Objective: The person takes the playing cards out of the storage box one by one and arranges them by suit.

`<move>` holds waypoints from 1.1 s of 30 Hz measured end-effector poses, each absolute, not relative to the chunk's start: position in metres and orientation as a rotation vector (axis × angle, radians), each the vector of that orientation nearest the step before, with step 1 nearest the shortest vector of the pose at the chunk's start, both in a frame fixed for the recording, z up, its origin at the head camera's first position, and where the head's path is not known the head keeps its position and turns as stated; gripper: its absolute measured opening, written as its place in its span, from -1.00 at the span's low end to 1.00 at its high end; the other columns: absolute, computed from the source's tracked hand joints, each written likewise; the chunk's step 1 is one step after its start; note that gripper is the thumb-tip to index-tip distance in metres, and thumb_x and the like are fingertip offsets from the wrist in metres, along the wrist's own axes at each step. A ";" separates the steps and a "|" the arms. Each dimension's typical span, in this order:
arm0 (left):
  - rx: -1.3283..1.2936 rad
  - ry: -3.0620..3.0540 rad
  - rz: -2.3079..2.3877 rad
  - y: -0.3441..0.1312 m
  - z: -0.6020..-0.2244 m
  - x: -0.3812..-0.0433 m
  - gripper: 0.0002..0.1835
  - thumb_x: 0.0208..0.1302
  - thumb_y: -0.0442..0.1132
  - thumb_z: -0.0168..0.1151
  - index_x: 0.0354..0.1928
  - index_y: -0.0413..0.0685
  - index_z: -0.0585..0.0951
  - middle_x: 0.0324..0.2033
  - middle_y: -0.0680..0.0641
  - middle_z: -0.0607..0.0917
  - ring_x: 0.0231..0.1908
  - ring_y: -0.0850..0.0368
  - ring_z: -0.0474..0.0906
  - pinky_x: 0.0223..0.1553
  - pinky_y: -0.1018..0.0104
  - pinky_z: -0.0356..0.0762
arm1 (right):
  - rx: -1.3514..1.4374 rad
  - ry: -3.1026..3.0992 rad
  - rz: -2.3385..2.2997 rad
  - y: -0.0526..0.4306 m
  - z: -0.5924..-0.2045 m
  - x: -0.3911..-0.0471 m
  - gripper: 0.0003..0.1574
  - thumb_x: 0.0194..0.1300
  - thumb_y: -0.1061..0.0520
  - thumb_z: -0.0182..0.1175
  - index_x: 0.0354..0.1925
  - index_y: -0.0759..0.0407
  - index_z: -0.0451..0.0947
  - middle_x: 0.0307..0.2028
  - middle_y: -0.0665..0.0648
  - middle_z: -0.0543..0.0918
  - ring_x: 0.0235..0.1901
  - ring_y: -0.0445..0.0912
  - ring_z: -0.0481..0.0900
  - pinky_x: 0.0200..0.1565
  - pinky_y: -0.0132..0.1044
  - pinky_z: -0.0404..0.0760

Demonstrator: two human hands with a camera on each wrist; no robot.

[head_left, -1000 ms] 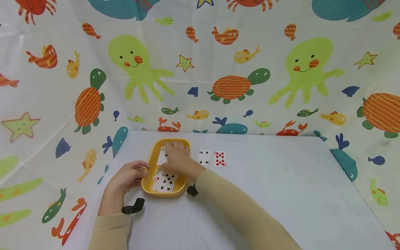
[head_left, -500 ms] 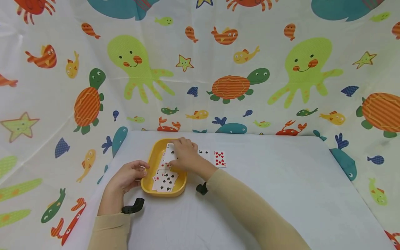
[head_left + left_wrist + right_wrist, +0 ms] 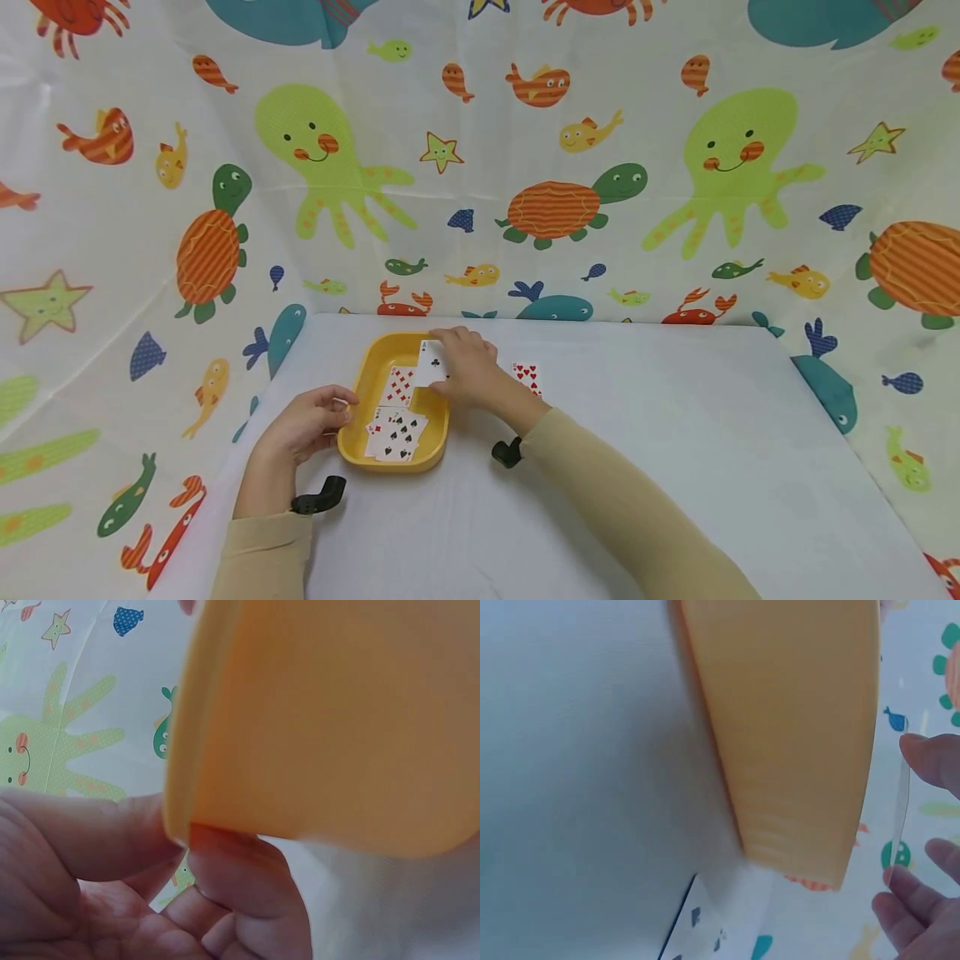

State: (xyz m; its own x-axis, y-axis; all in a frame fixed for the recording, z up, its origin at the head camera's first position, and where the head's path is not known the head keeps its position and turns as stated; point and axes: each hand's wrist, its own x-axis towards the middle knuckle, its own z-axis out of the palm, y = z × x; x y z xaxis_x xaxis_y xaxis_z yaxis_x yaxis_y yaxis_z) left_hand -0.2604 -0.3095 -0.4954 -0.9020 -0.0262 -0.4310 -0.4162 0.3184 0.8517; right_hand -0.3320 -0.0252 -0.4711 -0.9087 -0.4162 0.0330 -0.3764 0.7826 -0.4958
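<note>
My right hand (image 3: 471, 367) holds a playing card (image 3: 430, 364), an ace of clubs, over the right rim of the yellow tray (image 3: 437, 427). In the right wrist view that card (image 3: 901, 802) shows edge-on between thumb and fingertips. My left hand (image 3: 313, 421) pinches the tray's left rim between thumb and fingers, plainly so in the left wrist view, where the tray wall (image 3: 322, 727) fills much of the picture. Inside the tray lie a diamonds card (image 3: 399, 387) and a loose pile of cards (image 3: 397, 435) with a seven of spades on top.
Right of the tray a hearts card (image 3: 527, 377) lies face up on the white table (image 3: 675, 433). A card with black pips (image 3: 696, 930) shows beside the tray in the right wrist view; my right hand covers it in the head view. A patterned sheet (image 3: 480, 167) hangs behind.
My right hand has lifted the ace of clubs from the tray and carried it right to the rim, uncovering the diamonds card beneath. The left hand has stayed at the tray.
</note>
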 end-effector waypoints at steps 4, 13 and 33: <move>-0.386 2.251 1.605 -0.309 -0.495 -0.260 -0.64 0.50 -0.34 0.25 0.27 -0.24 0.57 -0.13 -0.15 0.64 -0.17 -0.04 0.61 -0.14 0.26 0.74 | -0.612 2.893 -0.762 -0.018 -0.474 -0.331 0.17 0.21 -0.15 0.61 0.62 -0.11 0.26 0.52 0.10 0.41 0.47 0.07 0.35 0.55 0.32 0.25; -0.367 2.256 1.590 -0.308 -0.495 -0.262 -0.63 0.50 -0.34 0.25 0.28 -0.23 0.56 -0.14 -0.15 0.62 -0.17 -0.05 0.60 -0.15 0.24 0.73 | -0.582 2.880 -0.795 0.002 -0.483 -0.327 0.19 0.18 -0.16 0.62 0.62 -0.10 0.25 0.54 0.09 0.40 0.51 0.07 0.33 0.57 0.33 0.25; -0.369 2.251 1.615 -0.309 -0.494 -0.259 -0.65 0.49 -0.35 0.26 0.25 -0.23 0.57 -0.17 -0.13 0.62 -0.20 -0.03 0.58 -0.19 0.27 0.72 | -0.561 2.892 -0.871 0.046 -0.488 -0.312 0.16 0.17 -0.07 0.64 0.60 -0.09 0.28 0.54 0.11 0.40 0.49 0.10 0.34 0.56 0.35 0.21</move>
State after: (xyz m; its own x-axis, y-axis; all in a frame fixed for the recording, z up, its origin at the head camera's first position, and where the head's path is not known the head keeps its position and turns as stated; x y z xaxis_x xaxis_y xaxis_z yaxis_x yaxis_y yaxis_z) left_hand -0.2591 -0.3089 -0.4939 -0.9066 -0.0101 -0.4218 -0.4029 0.3179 0.8583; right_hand -0.3115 0.0463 -0.4884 -0.9310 -0.3630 0.0375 -0.3234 0.7730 -0.5458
